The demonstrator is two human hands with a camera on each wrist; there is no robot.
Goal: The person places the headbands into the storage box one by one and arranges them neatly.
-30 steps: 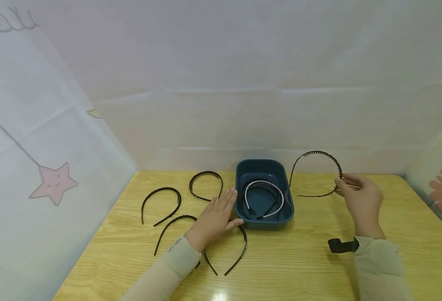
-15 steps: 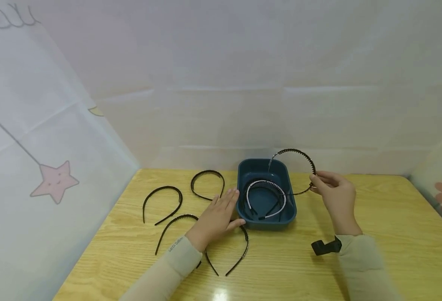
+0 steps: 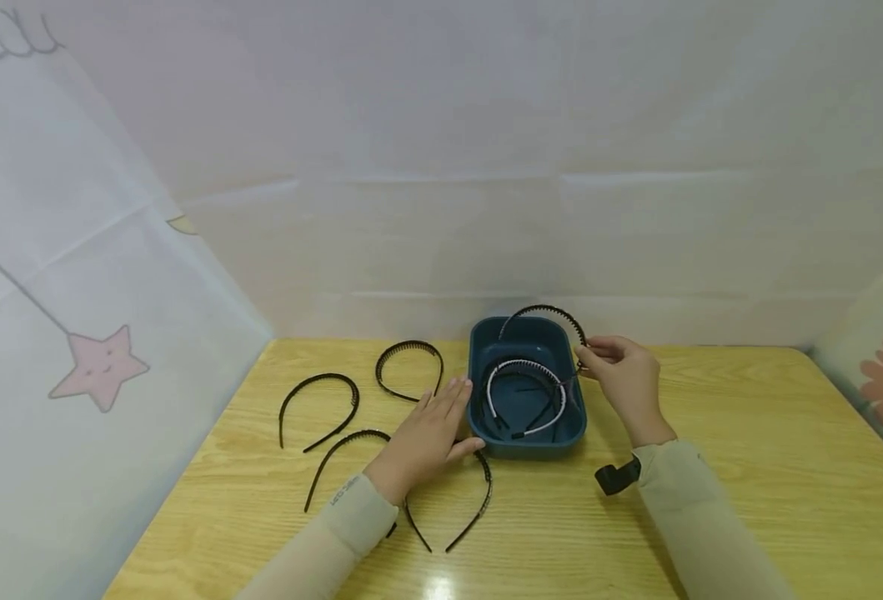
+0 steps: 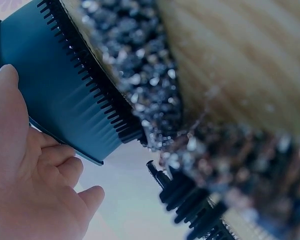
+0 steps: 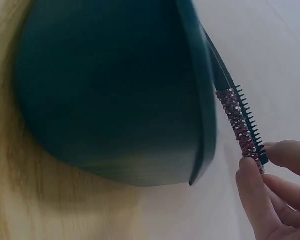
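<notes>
My right hand (image 3: 624, 383) pinches a black toothed headband (image 3: 546, 308) between thumb and fingers at the right rim of a dark blue basin (image 3: 531, 450). The headband arches over the basin's far part, one end reaching inside. In the right wrist view, red and silver glitter (image 5: 237, 122) covers its outer side. My left hand (image 3: 428, 429) rests with straight fingers against the basin's left wall. A white headband (image 3: 531, 363) lies in the basin on top of dark ones. Beneath the left hand, a headband (image 3: 485, 496) is partly hidden.
Left of the basin, several black headbands lie on the wooden table (image 3: 599, 542), among them one at the far left (image 3: 319, 377) and one near the back (image 3: 409, 345). A pale printed cloth (image 3: 441, 167) hangs behind and at both sides.
My right hand has moved left with the black headband, from right of the basin to over it, and the headband has dipped slightly. The left hand has stayed at the basin's wall.
</notes>
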